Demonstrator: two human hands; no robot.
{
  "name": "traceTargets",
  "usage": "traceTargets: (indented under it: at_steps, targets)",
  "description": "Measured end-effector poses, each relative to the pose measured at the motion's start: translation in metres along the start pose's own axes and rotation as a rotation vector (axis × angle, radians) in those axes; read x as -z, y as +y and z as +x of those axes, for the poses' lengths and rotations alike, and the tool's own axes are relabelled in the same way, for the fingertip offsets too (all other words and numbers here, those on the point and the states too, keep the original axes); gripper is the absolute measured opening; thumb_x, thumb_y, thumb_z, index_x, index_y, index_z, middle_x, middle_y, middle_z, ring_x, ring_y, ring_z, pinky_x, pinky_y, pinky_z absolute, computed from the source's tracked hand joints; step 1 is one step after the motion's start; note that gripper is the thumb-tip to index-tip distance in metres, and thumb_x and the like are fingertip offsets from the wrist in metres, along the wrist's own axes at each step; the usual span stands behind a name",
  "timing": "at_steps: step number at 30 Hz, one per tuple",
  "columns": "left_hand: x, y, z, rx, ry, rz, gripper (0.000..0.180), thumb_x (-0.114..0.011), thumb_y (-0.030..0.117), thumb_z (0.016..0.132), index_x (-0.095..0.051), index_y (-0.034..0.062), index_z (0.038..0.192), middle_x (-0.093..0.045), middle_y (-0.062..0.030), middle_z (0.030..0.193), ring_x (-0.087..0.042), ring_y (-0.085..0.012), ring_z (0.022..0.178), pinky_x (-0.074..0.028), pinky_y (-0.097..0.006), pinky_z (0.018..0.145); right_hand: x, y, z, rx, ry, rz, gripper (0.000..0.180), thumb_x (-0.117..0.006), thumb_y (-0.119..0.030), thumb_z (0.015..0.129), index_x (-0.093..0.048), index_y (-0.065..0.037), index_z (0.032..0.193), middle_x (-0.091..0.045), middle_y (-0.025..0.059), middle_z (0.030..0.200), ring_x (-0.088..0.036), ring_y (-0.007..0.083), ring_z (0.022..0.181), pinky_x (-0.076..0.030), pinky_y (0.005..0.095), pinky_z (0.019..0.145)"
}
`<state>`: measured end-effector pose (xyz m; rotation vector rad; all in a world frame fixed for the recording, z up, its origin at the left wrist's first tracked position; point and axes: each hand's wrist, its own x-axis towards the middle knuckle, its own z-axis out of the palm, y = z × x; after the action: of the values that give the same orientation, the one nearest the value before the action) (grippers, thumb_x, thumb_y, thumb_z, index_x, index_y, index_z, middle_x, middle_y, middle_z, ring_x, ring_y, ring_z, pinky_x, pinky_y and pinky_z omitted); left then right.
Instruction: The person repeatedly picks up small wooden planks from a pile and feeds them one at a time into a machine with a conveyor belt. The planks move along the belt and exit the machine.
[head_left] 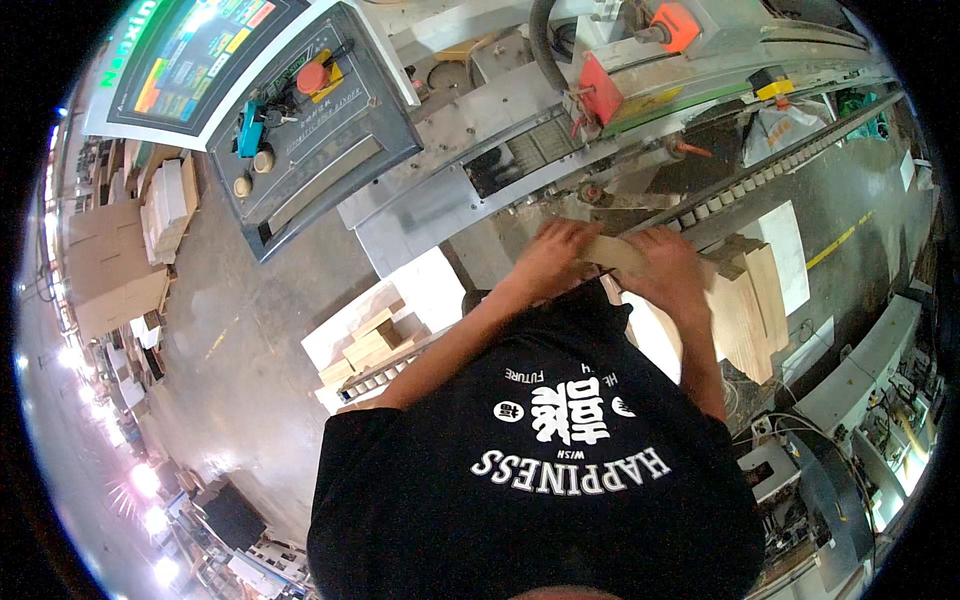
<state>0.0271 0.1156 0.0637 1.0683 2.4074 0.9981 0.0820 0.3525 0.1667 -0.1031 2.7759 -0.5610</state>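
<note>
My left hand (556, 256) and my right hand (670, 268) are close together in front of my body, beside the machine's near edge. Between them is a short, pale wooden piece (612, 252), with a hand closed around each end. Its lower side and far ends are hidden by my fingers. The fingers of my right hand are a little blurred. Just beyond my hands runs the machine's side, with a roller rail (730, 192) slanting off to the right.
At the upper left stands a control panel (330, 135) with a red button and a screen (200, 60). Wooden boards are stacked to my right (745, 310), and smaller wooden blocks (372, 342) lie to my left. Cardboard (115, 265) stands farther left. More machinery (820, 490) is at the lower right.
</note>
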Motion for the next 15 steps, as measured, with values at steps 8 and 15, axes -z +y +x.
traceTargets:
  at_steps: [8,15]
  targets:
    - [0.052,-0.119,-0.085,0.311,0.379,0.361,0.061,-0.084,0.029,0.087,-0.061,0.0103,0.14,-0.063,-0.0132,0.133,-0.059,-0.0372,0.123,-0.043,-0.05,0.107,-0.072,-0.053,0.075,0.162,0.479,0.531,0.056,-0.08,-0.019,0.086,-0.062,-0.01,0.139,-0.063,0.0154,0.139,-0.059,0.0364,0.132,-0.047,0.0487,0.114]
    - [0.078,-0.158,-0.067,0.33,0.562,0.529,0.056,-0.083,0.033,0.088,-0.064,0.016,0.138,-0.062,-0.0106,0.129,-0.055,-0.0343,0.125,-0.035,-0.053,0.111,-0.198,-0.047,0.158,-0.157,-0.173,2.037,0.086,-0.078,-0.046,0.098,-0.035,-0.003,0.159,-0.047,0.0141,0.158,-0.049,0.0283,0.146,-0.041,0.0461,0.122]
